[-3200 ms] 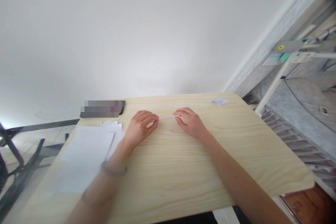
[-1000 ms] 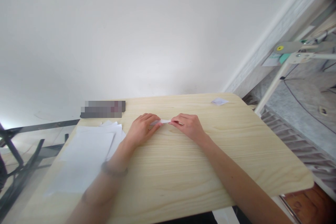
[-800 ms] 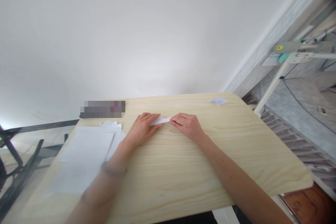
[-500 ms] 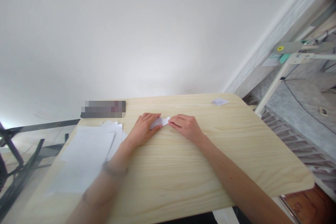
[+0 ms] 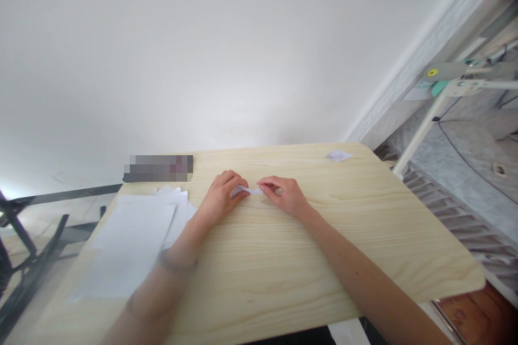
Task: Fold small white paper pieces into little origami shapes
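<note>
A small folded piece of white paper (image 5: 239, 190) is held between my two hands, over the middle of the wooden table (image 5: 259, 259). My left hand (image 5: 222, 195) is closed around its wider left part, thumb in front and fingers behind. The fingertips of my right hand (image 5: 285, 194) pinch its narrow right end. Part of the paper is covered by my fingers, so its full shape is hidden. At the far right of the table lies another folded white paper (image 5: 339, 156), diamond-shaped and pointed at both ends.
Loose white sheets (image 5: 137, 237) lie overlapping on the table's left side, beside my left forearm. Behind them a blurred-out dark object (image 5: 158, 168) sits at the back left corner. The white wall (image 5: 243, 64) rises behind the table; a white metal frame (image 5: 421, 129) stands to the right.
The paper between my hands has turned from a broader face to a thinner, more edge-on strip. My right fingers have bent more around its end. My left hand has hardly moved.
</note>
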Demonstrator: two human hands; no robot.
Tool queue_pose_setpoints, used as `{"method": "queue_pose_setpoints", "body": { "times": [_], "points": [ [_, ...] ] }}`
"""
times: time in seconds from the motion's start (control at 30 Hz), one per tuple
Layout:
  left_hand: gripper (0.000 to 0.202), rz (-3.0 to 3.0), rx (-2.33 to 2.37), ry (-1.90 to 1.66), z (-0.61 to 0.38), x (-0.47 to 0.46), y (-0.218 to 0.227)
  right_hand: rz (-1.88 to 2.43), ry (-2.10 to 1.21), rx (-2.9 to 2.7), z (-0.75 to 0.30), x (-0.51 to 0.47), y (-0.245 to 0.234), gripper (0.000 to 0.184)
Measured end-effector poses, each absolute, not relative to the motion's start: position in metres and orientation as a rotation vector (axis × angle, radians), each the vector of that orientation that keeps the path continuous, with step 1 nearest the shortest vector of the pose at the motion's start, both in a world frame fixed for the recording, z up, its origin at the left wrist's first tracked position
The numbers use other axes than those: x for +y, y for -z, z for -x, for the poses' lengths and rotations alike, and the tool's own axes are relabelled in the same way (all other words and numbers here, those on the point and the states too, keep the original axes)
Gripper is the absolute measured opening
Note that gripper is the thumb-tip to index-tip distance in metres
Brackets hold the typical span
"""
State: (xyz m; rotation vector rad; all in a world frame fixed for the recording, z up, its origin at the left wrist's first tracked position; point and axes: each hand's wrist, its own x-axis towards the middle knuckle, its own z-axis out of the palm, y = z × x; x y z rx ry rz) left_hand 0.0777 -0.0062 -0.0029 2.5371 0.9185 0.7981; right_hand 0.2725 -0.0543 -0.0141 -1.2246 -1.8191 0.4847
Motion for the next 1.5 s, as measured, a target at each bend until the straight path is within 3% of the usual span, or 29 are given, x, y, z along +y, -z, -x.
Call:
{"method": "queue_pose_setpoints", "body": {
  "times": [0.43,0.8,0.93,1.23,1.5],
  "points": [
    [0.011,-2.664,0.846,-0.873,-0.077,-0.009,-0.002,1.218,-0.927,-1.487,-0.279,-0.050,0.021,0.022],
    [0.006,-2.804,0.899,-1.038,-0.080,-0.011,-0.002,1.159,-1.025,-1.313,-0.278,-0.048,0.020,0.025],
    [0.006,-2.748,0.875,-0.996,-0.080,-0.011,-0.001,1.186,-0.922,-1.330,-0.275,-0.051,0.018,0.024],
    [0.021,-2.429,1.118,-1.001,-0.081,-0.012,0.005,1.132,-0.310,-1.682,-0.272,-0.056,0.013,0.016],
    [0.021,-2.371,1.003,-1.029,-0.084,-0.017,0.004,1.214,-0.266,-1.821,-0.272,-0.055,0.017,0.022]
  ]
}}
